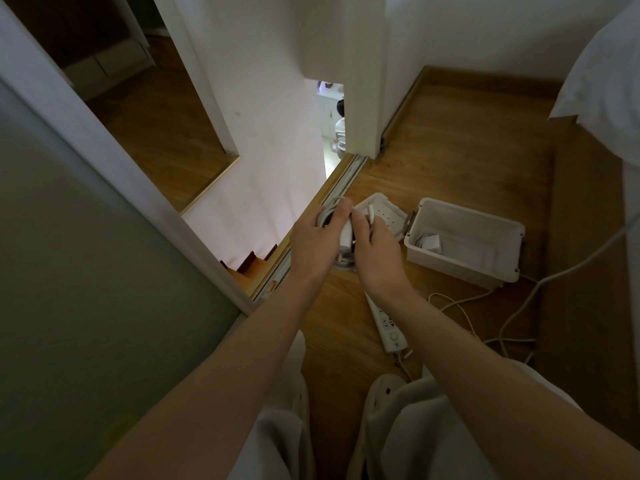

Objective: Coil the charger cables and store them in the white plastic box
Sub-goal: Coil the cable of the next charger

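The charger cable (329,211) is sitting up off the floor, bundled in loops in the left hand (317,237), whose grip is closing around the coil with the white adapter block tucked under the thumb. The right hand (375,252) is pinching the loose plug end between thumb and fingers, and I'd say it is tucking that last tail in, so this coil is looking nearly done.

Just to the right, the white plastic box (467,261) is standing open on the floor with its lid (384,216) lying flat beside it, and one charger (429,242) is already sitting inside. Still to go, by my guess: dropping this bundle in, and dealing with the loose white cords (485,327) trailing by the power strip (386,323).

All of it is happening on a wooden floor (460,161), between a sliding-door track, white walls and a bed corner, in rather dim light.
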A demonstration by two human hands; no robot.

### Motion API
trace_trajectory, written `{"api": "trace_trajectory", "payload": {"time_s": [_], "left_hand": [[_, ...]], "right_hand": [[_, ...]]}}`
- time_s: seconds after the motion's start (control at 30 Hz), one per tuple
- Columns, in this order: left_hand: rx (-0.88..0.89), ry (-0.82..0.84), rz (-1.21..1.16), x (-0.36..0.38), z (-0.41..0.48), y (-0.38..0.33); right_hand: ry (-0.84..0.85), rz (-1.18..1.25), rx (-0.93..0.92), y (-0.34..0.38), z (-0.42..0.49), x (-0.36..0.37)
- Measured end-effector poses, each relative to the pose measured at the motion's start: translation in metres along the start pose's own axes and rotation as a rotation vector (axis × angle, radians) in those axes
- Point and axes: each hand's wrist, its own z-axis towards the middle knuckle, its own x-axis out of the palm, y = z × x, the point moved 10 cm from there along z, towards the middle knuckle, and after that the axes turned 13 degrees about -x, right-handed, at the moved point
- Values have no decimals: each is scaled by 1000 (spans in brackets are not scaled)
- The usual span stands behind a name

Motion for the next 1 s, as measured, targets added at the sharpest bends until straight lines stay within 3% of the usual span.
{"api": "trace_trajectory", "payload": {"time_s": [0.17, 0.3, 0.57, 0.73, 0.83, 1.0], "left_hand": [[-38, -9, -54, -4, 1, 2], [-55, -5, 10, -2, 7, 7], [-60, 1, 22, -5, 10, 7], [-136, 68, -4, 10, 8, 19], [-177, 50, -89, 13, 8, 20], [-179, -11, -103, 14, 10, 14]], "right_hand": [[-16, 125, 62, -3, 0, 7], [-26, 81, 53, -5, -2, 6], [297, -93, 88, -4, 8, 18], [124, -285, -81, 5, 13, -4], [110, -226, -130, 12, 14, -3], [169, -99, 147, -9, 14, -3]]}}
